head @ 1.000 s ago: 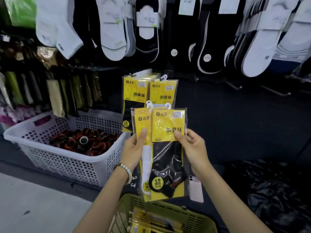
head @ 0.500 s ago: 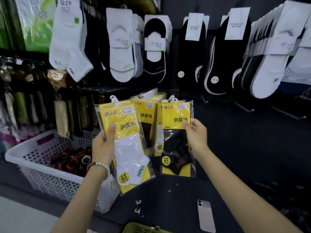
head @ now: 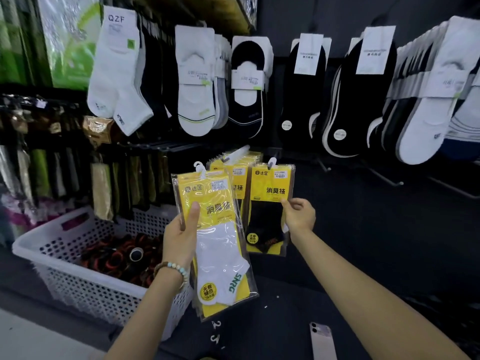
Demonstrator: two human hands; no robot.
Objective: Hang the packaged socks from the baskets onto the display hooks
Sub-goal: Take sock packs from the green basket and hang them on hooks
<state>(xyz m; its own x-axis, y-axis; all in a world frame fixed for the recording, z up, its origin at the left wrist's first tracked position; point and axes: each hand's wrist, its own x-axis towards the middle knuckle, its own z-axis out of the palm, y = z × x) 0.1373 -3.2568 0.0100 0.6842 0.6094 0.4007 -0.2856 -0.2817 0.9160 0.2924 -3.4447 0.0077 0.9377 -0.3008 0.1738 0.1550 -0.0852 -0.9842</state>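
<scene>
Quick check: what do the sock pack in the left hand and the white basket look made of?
Sock pack: clear glossy plastic film, going by the glare streaks and wrinkles, over a yellow insert, probably card. White basket: matte moulded plastic, seemingly rigid, going by its perforated grid walls.

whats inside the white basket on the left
Dark rolled items with red-orange bands lie in the white basket; what they are is unclear. The left hand and its white sock packet cover the basket's right end.
</scene>
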